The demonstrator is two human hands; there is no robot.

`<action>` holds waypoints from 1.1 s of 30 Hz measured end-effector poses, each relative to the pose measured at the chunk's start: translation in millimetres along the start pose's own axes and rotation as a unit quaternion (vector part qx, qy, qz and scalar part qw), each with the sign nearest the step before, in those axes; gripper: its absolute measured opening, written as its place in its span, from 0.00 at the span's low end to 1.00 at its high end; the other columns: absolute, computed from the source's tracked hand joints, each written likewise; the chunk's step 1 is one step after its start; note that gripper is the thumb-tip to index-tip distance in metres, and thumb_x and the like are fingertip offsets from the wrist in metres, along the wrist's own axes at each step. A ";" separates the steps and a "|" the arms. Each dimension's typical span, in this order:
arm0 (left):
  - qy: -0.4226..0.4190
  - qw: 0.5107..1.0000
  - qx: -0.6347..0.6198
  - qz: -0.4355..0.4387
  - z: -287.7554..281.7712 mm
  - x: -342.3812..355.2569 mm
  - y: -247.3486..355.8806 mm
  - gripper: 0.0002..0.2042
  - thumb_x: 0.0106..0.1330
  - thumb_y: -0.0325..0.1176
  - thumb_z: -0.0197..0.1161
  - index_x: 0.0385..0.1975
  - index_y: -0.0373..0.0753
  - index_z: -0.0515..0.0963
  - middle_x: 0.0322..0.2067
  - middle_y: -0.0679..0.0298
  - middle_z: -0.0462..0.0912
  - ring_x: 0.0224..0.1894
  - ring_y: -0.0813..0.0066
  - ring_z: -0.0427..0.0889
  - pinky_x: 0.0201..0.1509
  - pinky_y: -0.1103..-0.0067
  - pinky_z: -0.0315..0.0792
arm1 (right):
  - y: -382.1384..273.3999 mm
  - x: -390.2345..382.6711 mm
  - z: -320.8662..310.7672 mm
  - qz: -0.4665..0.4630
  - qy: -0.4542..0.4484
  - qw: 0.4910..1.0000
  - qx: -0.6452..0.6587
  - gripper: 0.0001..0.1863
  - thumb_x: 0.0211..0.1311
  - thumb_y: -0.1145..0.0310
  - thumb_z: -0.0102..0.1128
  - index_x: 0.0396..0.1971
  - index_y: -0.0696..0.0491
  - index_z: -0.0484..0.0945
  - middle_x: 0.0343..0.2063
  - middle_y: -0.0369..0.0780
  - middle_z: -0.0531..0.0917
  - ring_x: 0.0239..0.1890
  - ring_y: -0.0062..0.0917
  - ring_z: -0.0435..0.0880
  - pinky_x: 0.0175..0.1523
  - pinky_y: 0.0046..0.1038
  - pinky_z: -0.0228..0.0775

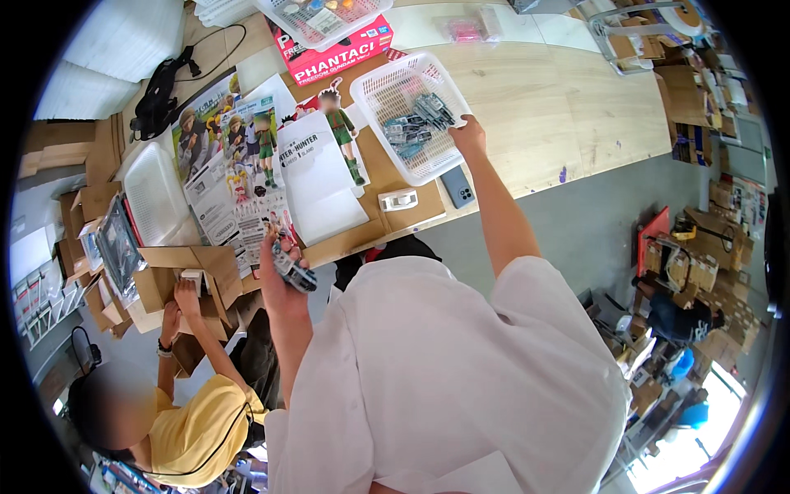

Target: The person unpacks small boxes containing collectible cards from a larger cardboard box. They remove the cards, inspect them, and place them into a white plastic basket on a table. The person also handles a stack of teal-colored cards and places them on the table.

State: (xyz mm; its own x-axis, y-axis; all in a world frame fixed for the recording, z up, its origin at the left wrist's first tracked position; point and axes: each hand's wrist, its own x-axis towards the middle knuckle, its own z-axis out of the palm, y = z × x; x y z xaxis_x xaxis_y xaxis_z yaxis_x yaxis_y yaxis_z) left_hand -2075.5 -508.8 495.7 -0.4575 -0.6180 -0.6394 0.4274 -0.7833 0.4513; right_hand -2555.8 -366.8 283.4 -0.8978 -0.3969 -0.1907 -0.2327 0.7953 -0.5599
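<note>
A white perforated plastic basket (418, 174) stands on the table ahead of me, tilted in view. Inside it lies a loose heap of small grey-blue pieces in clear wrapping (420, 123). My right hand (469, 137) is closed on the basket's right rim, with the fingertips at its edge. Lower and to the left, in front of the table edge, my left hand (280, 276) is wrapped round a bundle of similar wrapped grey pieces (295, 272). The bundle sticks out past the fingers; its exact kind is too small to make out.
Near the basket lie a dark phone (457, 188) and a small white dispenser (398, 199). Printed sheets (230, 181) and figure cutouts (340, 136) cover the left. Behind stands a red box (337, 56) under another basket. At left, a co-worker in yellow (206, 428) reaches into a carton (218, 267).
</note>
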 end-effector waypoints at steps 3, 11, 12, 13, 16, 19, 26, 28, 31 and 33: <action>0.049 0.992 0.052 0.104 42.1 8.6 -34.4 0.12 0.84 0.45 0.54 0.54 0.44 0.72 0.40 0.64 0.80 0.40 0.70 0.82 0.52 0.66 0.84 | -16.8 -25.8 -8.7 0.027 -0.131 0.979 0.156 0.27 0.62 0.60 0.71 0.60 0.55 0.81 0.37 0.44 0.91 0.43 0.30 0.91 0.48 0.34 0.83; -0.004 0.980 0.089 0.178 113.6 47.5 -82.1 0.13 0.87 0.41 0.47 0.56 0.37 0.70 0.53 0.47 0.86 0.61 0.56 0.83 0.74 0.66 0.73 | -166.0 -197.0 -86.5 0.092 -0.493 0.704 0.503 0.23 0.81 0.56 0.58 0.64 0.56 0.76 0.54 0.40 0.84 0.52 0.23 0.84 0.55 0.29 0.79; -0.004 0.978 0.103 0.181 114.2 52.0 -89.2 0.14 0.87 0.42 0.47 0.55 0.37 0.70 0.54 0.48 0.86 0.61 0.59 0.84 0.70 0.67 0.74 | -172.5 -201.1 -89.2 0.076 -0.500 0.717 0.479 0.21 0.80 0.59 0.59 0.63 0.57 0.77 0.53 0.39 0.85 0.51 0.22 0.84 0.54 0.28 0.79; -0.003 0.976 0.117 0.185 113.6 54.5 -94.4 0.14 0.87 0.42 0.47 0.54 0.37 0.71 0.54 0.48 0.86 0.61 0.61 0.84 0.67 0.69 0.75 | -178.8 -203.8 -90.9 0.061 -0.506 0.730 0.456 0.20 0.79 0.61 0.61 0.62 0.57 0.78 0.52 0.38 0.85 0.50 0.20 0.84 0.53 0.27 0.78; -0.008 0.975 0.151 0.163 112.2 54.4 -106.3 0.14 0.88 0.42 0.46 0.57 0.38 0.72 0.60 0.49 0.83 0.64 0.64 0.80 0.72 0.69 0.71 | -178.3 -192.9 -80.8 0.019 -0.516 0.748 0.416 0.16 0.75 0.69 0.65 0.58 0.58 0.80 0.46 0.36 0.86 0.46 0.17 0.84 0.51 0.23 0.76; 0.005 0.966 0.188 0.178 110.5 45.5 -110.5 0.17 0.87 0.42 0.46 0.65 0.38 0.69 0.68 0.50 0.76 0.71 0.61 0.74 0.77 0.65 0.67 | -175.9 -173.2 -71.2 -0.004 -0.523 0.777 0.351 0.13 0.70 0.74 0.68 0.52 0.58 0.84 0.40 0.34 0.88 0.42 0.15 0.84 0.48 0.21 0.75; 0.020 0.943 0.240 0.231 70.8 7.9 -69.8 0.15 0.85 0.33 0.50 0.65 0.38 0.70 0.59 0.58 0.80 0.63 0.65 0.80 0.72 0.65 0.71 | -95.9 10.7 26.5 -0.203 -0.275 0.934 0.104 0.19 0.59 0.63 0.74 0.48 0.57 0.87 0.34 0.44 0.91 0.36 0.26 0.90 0.45 0.31 0.81; -0.015 0.960 0.185 0.212 86.2 -24.8 -46.3 0.10 0.83 0.31 0.49 0.57 0.38 0.73 0.51 0.60 0.81 0.54 0.68 0.81 0.66 0.65 0.74 | -74.0 66.7 57.3 -0.208 -0.240 0.947 0.042 0.19 0.59 0.64 0.73 0.48 0.59 0.87 0.32 0.44 0.91 0.33 0.27 0.89 0.42 0.32 0.81; -0.129 0.949 0.136 0.253 122.9 -91.3 -13.7 0.09 0.82 0.35 0.54 0.53 0.39 0.73 0.48 0.56 0.80 0.50 0.60 0.82 0.60 0.61 0.77 | -71.9 118.0 97.6 -0.120 -0.325 0.934 0.083 0.18 0.57 0.69 0.72 0.47 0.61 0.87 0.30 0.43 0.90 0.30 0.27 0.87 0.39 0.31 0.79; -0.246 0.936 0.075 0.241 141.9 -130.5 4.9 0.13 0.82 0.41 0.58 0.52 0.38 0.73 0.49 0.49 0.80 0.50 0.50 0.83 0.58 0.55 0.77 | -61.2 146.3 119.4 -0.148 -0.334 0.931 0.015 0.19 0.56 0.68 0.73 0.47 0.61 0.88 0.31 0.42 0.90 0.30 0.27 0.87 0.39 0.30 0.78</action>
State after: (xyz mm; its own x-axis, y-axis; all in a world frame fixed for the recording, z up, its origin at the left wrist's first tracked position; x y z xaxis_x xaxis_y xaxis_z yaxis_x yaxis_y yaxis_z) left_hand -2124.4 -441.4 669.7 -0.5590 -0.8291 0.0088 0.5789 -0.3826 0.7201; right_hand -2628.2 -528.2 193.6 -0.3611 -0.8013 -0.4770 -0.4130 0.5961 -0.6885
